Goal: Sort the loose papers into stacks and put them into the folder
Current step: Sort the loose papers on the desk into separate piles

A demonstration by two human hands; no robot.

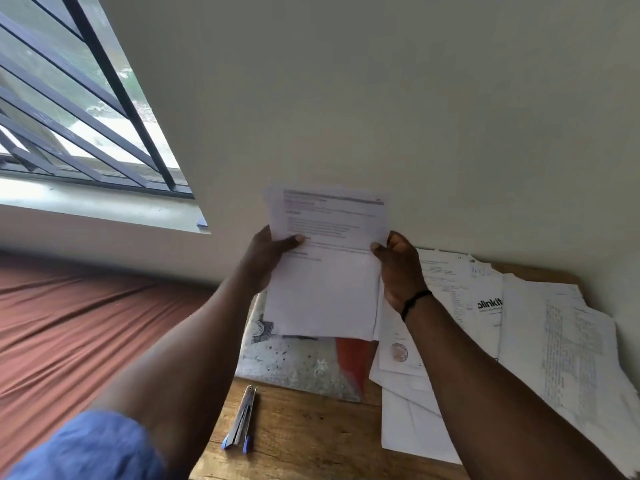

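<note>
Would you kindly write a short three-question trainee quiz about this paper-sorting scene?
1. True or false: both hands hold the raised sheets.
2. The two pens lie: A) on the loose papers, B) on the bare wooden table, C) on the windowsill.
3. Which hand wears a dark wristband?

Key:
1. True; left hand and right hand grip opposite edges.
2. B
3. The right hand.

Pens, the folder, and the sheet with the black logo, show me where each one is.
pens (240, 422), head view, on the middle of the barrels.
folder (298, 365), head view, on its speckled grey cover.
sheet with the black logo (490, 306), head view, on the logo.
</note>
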